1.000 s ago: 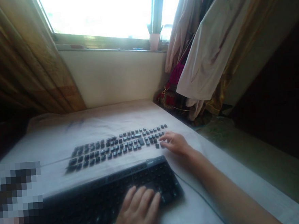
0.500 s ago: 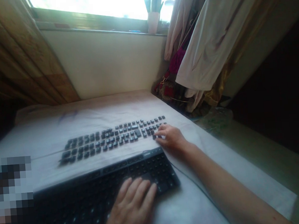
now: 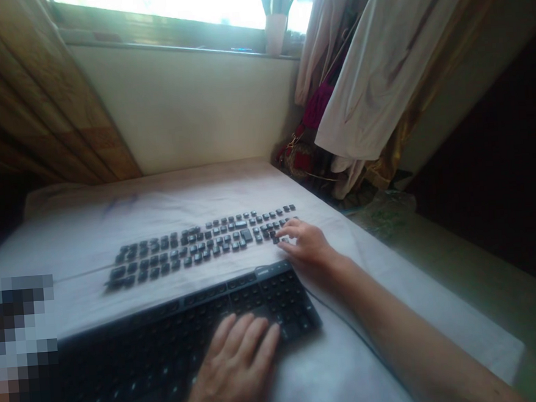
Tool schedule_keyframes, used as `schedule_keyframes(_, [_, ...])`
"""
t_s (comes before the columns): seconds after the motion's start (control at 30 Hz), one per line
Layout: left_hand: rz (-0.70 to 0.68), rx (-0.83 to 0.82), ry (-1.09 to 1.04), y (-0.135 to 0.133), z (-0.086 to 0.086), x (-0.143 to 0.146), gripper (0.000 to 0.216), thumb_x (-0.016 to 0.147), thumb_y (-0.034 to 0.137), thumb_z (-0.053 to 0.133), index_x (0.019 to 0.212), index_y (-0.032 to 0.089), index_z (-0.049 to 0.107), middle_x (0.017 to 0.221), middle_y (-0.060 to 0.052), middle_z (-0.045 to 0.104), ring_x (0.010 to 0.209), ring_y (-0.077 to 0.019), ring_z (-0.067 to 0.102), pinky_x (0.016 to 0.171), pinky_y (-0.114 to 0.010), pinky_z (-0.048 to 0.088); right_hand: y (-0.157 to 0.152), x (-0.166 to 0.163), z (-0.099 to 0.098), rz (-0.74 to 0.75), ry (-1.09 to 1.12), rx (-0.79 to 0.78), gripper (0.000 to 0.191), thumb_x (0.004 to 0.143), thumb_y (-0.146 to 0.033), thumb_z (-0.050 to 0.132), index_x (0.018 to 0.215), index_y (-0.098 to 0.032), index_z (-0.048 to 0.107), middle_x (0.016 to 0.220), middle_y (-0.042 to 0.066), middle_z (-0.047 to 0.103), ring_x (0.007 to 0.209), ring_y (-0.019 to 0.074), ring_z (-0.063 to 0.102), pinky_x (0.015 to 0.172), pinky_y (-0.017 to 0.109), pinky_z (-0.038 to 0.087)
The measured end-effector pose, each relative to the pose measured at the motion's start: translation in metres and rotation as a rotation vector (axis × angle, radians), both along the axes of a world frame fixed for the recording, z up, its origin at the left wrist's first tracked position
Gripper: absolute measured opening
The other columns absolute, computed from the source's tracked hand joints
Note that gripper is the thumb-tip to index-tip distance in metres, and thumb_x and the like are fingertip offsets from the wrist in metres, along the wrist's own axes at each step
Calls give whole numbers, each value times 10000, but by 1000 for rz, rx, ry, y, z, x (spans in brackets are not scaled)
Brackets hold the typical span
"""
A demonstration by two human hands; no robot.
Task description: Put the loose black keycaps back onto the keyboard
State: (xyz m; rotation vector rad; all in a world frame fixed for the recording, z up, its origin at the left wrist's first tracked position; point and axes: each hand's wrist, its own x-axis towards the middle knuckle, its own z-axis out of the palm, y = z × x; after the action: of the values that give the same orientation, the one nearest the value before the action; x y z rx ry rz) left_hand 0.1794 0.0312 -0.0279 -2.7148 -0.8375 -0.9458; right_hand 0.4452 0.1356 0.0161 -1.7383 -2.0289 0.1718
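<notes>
My left hand (image 3: 236,365) lies with its fingers stretched out over the right part of a black keyboard (image 3: 166,324). Many of the keyboard's key positions look bare of caps. Beyond it, loose black keycaps (image 3: 216,250) are laid out in rows on the white cloth. At the right end of those rows is my right hand (image 3: 305,241), with thumb and forefinger closed around a small keycap (image 3: 275,240). The other right fingers partly cover nearby caps.
A cable (image 3: 360,335) runs from behind the keyboard under my right forearm. The white-covered surface (image 3: 416,295) ends in an edge at the right. Hanging clothes (image 3: 370,83), a patterned curtain (image 3: 36,101) and a window sill holding a pot (image 3: 275,35) stand beyond.
The view has shifted slightly, so the keyboard and hands sit a little higher in the picture. Both hands keep nearly the same places, and the keycap rows look unchanged.
</notes>
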Motion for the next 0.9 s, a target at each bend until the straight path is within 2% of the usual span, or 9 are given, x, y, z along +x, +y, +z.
schedule_keyframes(0.13, [-16,11,-1,2,-1,-2,312,1011,276,433,1226,259,660,1155,-11,692,1136,-169,573,1157,-348,255,-17,-2,15,72,75,-53,133,799,-186,706,921,-189,759,925,39,700,749,141,635,760,274,505])
schedule_keyframes(0.23, [-14,17,14,2,-1,-2,320,1026,291,411,1236,272,653,1158,-12,688,1133,-170,572,1151,-355,262,-41,-4,24,153,175,-131,116,760,-178,729,873,-191,751,831,14,677,717,139,624,722,264,499])
schedule_keyframes(0.33, [-9,7,14,0,1,-2,323,1035,300,401,1232,272,655,1157,-21,686,1133,-175,575,1146,-361,273,-69,-9,26,248,323,-239,105,749,-166,719,853,-173,736,835,27,670,751,154,625,732,270,500])
schedule_keyframes(0.47, [1,-16,-3,-2,3,0,319,1031,284,412,1236,263,656,1167,-25,688,1147,-184,576,1149,-375,281,-92,-16,23,278,363,-297,127,728,-123,694,842,-166,727,845,36,665,768,165,625,747,281,498])
schedule_keyframes(0.67, [-10,-37,0,-3,3,0,321,1038,298,410,1229,258,665,1175,-24,690,1149,-183,576,1155,-373,267,-95,-17,20,275,310,-333,147,711,-115,695,841,-168,739,866,48,683,790,179,634,746,289,497])
schedule_keyframes(0.9, [-2,-51,23,-4,3,0,324,1033,301,419,1258,261,650,1173,-30,687,1154,-187,571,1160,-375,257,-95,-22,18,281,266,-306,177,705,-91,666,842,-161,752,862,58,699,808,183,646,751,285,496])
